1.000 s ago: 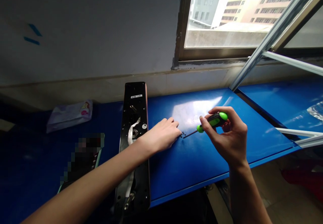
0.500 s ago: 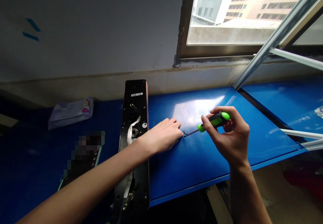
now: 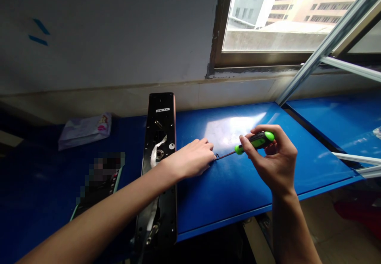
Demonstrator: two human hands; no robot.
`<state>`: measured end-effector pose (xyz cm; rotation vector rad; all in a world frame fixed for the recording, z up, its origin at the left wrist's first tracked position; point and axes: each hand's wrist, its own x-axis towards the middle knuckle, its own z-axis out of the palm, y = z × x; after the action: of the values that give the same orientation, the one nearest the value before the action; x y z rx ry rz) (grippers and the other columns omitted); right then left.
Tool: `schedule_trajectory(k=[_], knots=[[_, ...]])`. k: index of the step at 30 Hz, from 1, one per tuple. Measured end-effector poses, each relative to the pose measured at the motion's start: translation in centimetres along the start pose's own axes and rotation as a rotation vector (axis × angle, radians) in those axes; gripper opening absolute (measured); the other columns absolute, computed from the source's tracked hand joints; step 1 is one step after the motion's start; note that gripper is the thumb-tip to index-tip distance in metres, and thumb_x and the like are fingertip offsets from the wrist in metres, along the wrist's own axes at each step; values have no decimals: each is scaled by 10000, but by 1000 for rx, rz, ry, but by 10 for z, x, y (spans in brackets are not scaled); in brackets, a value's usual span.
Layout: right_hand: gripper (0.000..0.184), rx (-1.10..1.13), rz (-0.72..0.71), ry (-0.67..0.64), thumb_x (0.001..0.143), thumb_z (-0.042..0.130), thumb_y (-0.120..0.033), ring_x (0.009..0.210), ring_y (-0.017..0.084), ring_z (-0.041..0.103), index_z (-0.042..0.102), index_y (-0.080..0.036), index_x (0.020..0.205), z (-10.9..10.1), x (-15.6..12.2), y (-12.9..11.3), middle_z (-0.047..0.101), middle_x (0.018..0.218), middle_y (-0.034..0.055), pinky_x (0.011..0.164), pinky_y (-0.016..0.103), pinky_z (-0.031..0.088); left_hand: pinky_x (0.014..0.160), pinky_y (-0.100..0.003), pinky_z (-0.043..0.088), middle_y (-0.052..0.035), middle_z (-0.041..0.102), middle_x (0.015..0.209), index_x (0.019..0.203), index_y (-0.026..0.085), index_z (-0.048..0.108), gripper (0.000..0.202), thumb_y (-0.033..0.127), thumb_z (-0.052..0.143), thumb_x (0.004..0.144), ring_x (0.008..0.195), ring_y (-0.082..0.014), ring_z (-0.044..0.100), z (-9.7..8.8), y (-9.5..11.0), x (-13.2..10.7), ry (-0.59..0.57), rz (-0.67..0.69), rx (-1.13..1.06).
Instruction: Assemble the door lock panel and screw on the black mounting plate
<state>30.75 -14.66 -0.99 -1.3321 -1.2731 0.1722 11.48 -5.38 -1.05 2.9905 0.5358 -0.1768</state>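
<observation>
My right hand is closed round a green-and-black screwdriver, its thin shaft pointing left and down to the blue table. The tip meets a small cluster of dark screws on the table. My left hand rests on the table with fingers curled, fingertips pinched at those screws; what they hold is too small to make out. Just left of that hand lies a long black door-lock panel with a white ribbon cable, and my left forearm crosses over it.
A white and pink plastic packet lies at the back left. A blurred dark object sits left of the panel. A window is above, with slanted metal rails at the right. The table's front edge runs below my hands.
My left fingertips have closed in on the screws, which are less exposed than before. The screwdriver and right hand have shifted slightly right and the view has drifted a little.
</observation>
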Motion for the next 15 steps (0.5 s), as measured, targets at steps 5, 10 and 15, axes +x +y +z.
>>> schedule_trajectory(k=[5,10,15], knots=[[223,25,-9,10,823,844,-244,626,163,746,667,-248,959,-5,-1,-4,734,788,-27,602,298,623,768,-359,474,-104,737,1046,983,183,800,96,157,715,947,1033,-282,668,-1,1,-1,21,-12,-22],[254,44,5,80,796,870,-261,644,187,730,670,-264,952,-10,0,-15,716,840,-6,595,349,626,760,-357,480,-98,760,1038,981,174,806,116,279,767,949,988,-267,669,-3,8,1,98,-19,-64],[239,45,-32,143,806,859,-295,680,238,732,656,-292,931,-12,6,-34,681,840,15,629,436,647,757,-368,495,-89,779,945,928,178,814,181,225,662,1014,921,-260,701,-11,13,-1,110,-70,-87]])
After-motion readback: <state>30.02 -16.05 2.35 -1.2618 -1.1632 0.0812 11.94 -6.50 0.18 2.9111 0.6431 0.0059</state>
